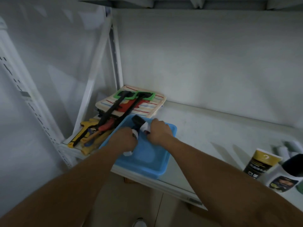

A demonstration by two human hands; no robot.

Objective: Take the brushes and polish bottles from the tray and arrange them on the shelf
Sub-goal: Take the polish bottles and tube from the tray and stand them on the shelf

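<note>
Both hands down in the blue tray (pixel 147 163), each closed on a bottle.

I read my left hand (pixel 123 139) wrapped round a white bottle (pixel 127 152) whose long axis runs toward me, and my right hand (pixel 159 132) curled on a black-capped bottle (pixel 139 122) angled away to the left. The tray sits on the shelf (pixel 213 128), with open board to the right, so the right hand lies nearer. Placed tubes (pixel 260 163) stand far right; the yellow-and-black label's writing is too blurred to read.
</note>
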